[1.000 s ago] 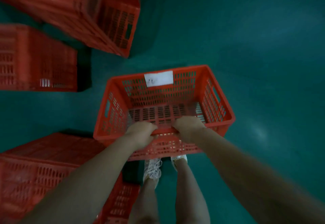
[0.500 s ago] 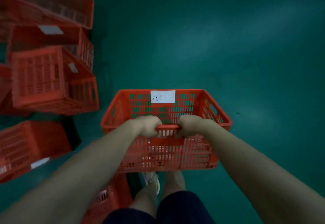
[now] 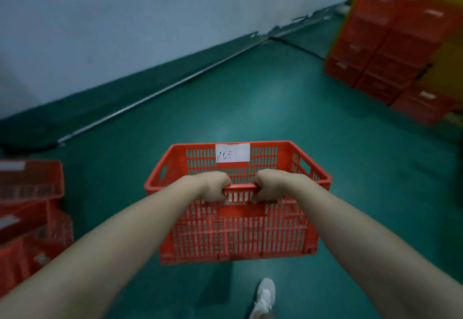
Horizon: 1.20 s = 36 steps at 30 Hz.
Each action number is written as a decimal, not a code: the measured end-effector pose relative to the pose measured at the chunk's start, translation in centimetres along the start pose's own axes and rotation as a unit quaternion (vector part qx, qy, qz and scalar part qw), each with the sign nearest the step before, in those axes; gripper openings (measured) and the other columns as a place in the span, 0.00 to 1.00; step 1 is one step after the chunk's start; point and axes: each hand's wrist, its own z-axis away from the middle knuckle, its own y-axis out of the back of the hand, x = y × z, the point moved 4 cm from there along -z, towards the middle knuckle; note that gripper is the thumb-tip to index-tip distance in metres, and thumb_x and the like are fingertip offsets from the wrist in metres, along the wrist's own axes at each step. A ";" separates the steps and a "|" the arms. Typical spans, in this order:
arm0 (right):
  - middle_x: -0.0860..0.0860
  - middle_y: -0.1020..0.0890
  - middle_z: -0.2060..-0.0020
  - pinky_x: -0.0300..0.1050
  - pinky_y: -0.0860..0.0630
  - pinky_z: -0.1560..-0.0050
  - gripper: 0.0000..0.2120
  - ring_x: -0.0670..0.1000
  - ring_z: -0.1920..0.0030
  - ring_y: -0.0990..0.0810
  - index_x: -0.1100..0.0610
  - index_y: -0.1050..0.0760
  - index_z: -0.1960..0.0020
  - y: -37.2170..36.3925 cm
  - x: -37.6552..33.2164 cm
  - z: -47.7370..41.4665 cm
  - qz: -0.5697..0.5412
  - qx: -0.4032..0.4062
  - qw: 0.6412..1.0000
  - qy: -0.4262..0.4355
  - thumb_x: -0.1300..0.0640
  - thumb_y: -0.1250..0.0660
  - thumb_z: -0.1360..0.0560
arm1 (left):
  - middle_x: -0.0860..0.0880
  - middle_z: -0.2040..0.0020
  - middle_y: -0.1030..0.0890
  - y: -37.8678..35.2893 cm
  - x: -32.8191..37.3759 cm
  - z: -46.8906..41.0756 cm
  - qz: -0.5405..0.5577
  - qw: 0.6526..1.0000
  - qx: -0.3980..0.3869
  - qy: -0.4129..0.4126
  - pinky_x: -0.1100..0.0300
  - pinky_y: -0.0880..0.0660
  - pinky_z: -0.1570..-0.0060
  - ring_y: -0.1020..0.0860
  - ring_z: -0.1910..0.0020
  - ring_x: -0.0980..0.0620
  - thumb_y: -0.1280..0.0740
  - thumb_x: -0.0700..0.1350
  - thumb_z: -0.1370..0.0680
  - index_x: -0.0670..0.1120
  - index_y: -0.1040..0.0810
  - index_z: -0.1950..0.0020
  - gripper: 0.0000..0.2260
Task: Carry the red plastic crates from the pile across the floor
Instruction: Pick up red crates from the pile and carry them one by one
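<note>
A: Where's the crate (image 3: 238,231)?
B: Held above the floor (image 3: 275,108), with the left grip (image 3: 213,188) and right grip (image 3: 270,187) clenched on its near rim.
A: Heavy?
B: It looks empty and stiff, so probably light.

Both arms are stretching forward, almost straight. The left hand (image 3: 213,188) and right hand (image 3: 270,187) are gripping the crate (image 3: 238,231) by its near rim, knuckles up.
</note>
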 end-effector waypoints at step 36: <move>0.47 0.21 0.58 0.44 0.30 0.60 0.07 0.52 0.52 0.21 0.51 0.24 0.55 26.3 65.0 8.0 -0.047 0.255 0.925 -0.276 0.47 0.31 0.25 | 0.47 0.45 0.20 35.9 44.7 -52.6 -0.234 0.923 0.130 -0.277 0.53 0.26 0.46 0.22 0.46 0.45 0.32 0.47 0.24 0.47 0.23 0.43 0.11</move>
